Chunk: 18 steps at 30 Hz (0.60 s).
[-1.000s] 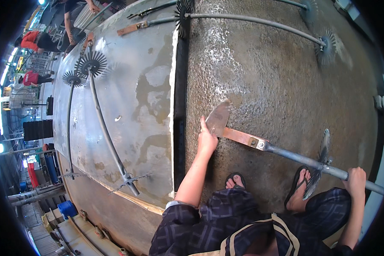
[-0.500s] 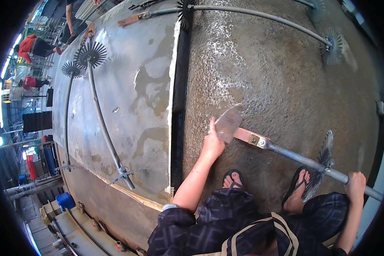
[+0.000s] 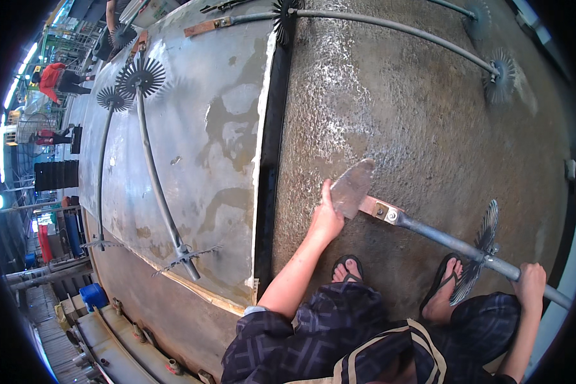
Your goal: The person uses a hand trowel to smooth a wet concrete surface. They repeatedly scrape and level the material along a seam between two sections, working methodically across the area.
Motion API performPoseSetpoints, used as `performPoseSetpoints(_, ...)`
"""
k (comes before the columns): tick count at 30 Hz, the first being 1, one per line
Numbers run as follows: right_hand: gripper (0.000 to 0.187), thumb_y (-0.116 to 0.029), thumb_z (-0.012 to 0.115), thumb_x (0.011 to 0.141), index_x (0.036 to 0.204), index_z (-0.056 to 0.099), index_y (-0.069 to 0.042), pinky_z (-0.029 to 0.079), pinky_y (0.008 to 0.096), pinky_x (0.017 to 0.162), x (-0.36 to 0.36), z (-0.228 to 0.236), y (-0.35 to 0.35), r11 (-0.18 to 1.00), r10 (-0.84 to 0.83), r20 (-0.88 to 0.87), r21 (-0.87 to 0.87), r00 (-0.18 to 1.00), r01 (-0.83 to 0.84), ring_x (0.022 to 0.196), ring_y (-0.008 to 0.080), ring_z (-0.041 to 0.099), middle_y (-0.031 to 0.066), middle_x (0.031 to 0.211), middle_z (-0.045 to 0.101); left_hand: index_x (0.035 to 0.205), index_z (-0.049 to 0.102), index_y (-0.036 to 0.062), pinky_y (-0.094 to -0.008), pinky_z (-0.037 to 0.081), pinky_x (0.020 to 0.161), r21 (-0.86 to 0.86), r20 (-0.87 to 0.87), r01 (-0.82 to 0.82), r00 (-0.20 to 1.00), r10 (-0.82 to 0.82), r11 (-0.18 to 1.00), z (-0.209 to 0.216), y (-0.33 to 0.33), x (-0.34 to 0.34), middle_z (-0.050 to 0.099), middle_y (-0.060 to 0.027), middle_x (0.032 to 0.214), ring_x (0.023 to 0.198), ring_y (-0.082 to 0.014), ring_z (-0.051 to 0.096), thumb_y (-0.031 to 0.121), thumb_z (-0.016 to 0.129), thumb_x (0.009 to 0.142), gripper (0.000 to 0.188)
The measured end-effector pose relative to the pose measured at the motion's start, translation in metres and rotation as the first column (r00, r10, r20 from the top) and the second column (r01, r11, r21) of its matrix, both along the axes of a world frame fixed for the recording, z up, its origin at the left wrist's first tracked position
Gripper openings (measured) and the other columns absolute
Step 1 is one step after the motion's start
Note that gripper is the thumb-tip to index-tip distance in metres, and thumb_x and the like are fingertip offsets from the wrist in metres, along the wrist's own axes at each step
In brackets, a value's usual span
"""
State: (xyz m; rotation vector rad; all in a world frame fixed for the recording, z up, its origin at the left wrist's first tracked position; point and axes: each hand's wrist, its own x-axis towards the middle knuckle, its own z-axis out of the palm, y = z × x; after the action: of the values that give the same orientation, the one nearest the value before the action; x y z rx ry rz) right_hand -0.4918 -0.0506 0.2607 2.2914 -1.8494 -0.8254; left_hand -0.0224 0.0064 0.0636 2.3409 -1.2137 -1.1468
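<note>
My left hand (image 3: 327, 221) is closed on a thin, flat, greyish-brown pad (image 3: 354, 187) with one rounded edge. The pad lies against the free end of a copper strip (image 3: 370, 205), which is bolted to a grey metal rod (image 3: 448, 242). Whether the pad's underside touches the strip, I cannot tell. At the rod's other end, my right hand (image 3: 531, 285) is wrapped round the pipe. Between the bolts and that hand, a disc of metal fins (image 3: 482, 255) is fixed on the rod, seen nearly edge-on.
Wet, rough brown floor (image 3: 390, 121) lies ahead. Similar finned rods rest on a grey slab (image 3: 192, 147) at left, one (image 3: 152, 166) lying lengthwise. Another rod (image 3: 390, 27) spans the far side. My sandalled feet are below. A person in red (image 3: 56, 80) is far left.
My left hand and the pad have shifted slightly right and nearer, along with the copper strip. The rod has turned a little, and my right hand keeps its grip.
</note>
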Motion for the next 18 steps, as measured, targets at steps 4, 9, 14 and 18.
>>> performPoseSetpoints(4, 0.036, -0.023, 0.081, 0.05, 0.062, 0.058, 0.001, 0.047, 0.0426, 0.065, 0.005, 0.01, 0.001, 0.997, -0.035, 0.047, 0.07, 0.998, 0.031, 0.069, 0.0381, 0.058, 0.0207, 0.066, 0.058, 0.144, 0.007, 0.012, -0.0453, 0.049, 0.083, 0.082, 0.082, -0.297, 0.953, 0.291, 0.951, -0.031, -0.009, 0.062, 0.058, -0.0318, 0.102, 0.094, -0.0416, 0.06, 0.007, 0.054, 0.078, 0.081)
performPoseSetpoints(9, 0.061, -0.053, 0.075, 0.051, 0.061, 0.055, 0.003, 0.045, 0.0435, 0.063, 0.025, 0.025, -0.005, 0.986, -0.048, 0.175, 0.167, 0.983, 0.018, 0.068, 0.0413, 0.056, 0.0239, 0.064, 0.055, 0.143, 0.008, 0.0139, -0.0442, 0.049, 0.083, 0.149, 0.207, -0.264, 0.951, 0.231, 0.953, -0.051, -0.001, 0.073, 0.058, -0.0285, 0.109, 0.094, -0.04, 0.061, 0.013, 0.057, 0.082, 0.079)
performPoseSetpoints(14, 0.065, -0.059, 0.07, 0.053, 0.059, 0.056, 0.004, 0.043, 0.0458, 0.064, 0.013, 0.014, 0.005, 0.988, -0.125, 0.103, 0.108, 0.987, 0.114, 0.065, 0.042, 0.055, 0.0244, 0.06, 0.053, 0.139, 0.017, 0.0167, -0.0449, 0.044, 0.091, -0.02, 0.189, -0.385, 0.905, 0.381, 0.923, -0.01, -0.023, 0.065, 0.057, -0.0296, 0.11, 0.105, -0.0423, 0.056, 0.02, 0.063, 0.082, 0.074)
performPoseSetpoints(18, 0.06, -0.054, 0.071, 0.056, 0.058, 0.057, 0.005, 0.042, 0.0465, 0.063, 0.012, 0.01, 0.0, 0.99, -0.102, 0.177, 0.114, 0.979, 0.082, 0.062, 0.0422, 0.053, 0.0248, 0.058, 0.052, 0.137, 0.017, 0.0115, -0.0385, 0.046, 0.048, -0.269, 0.06, -0.463, 0.867, 0.494, 0.845, -0.093, -0.012, 0.081, 0.06, -0.0189, 0.081, 0.055, -0.0268, 0.058, 0.008, 0.063, 0.08, 0.073)
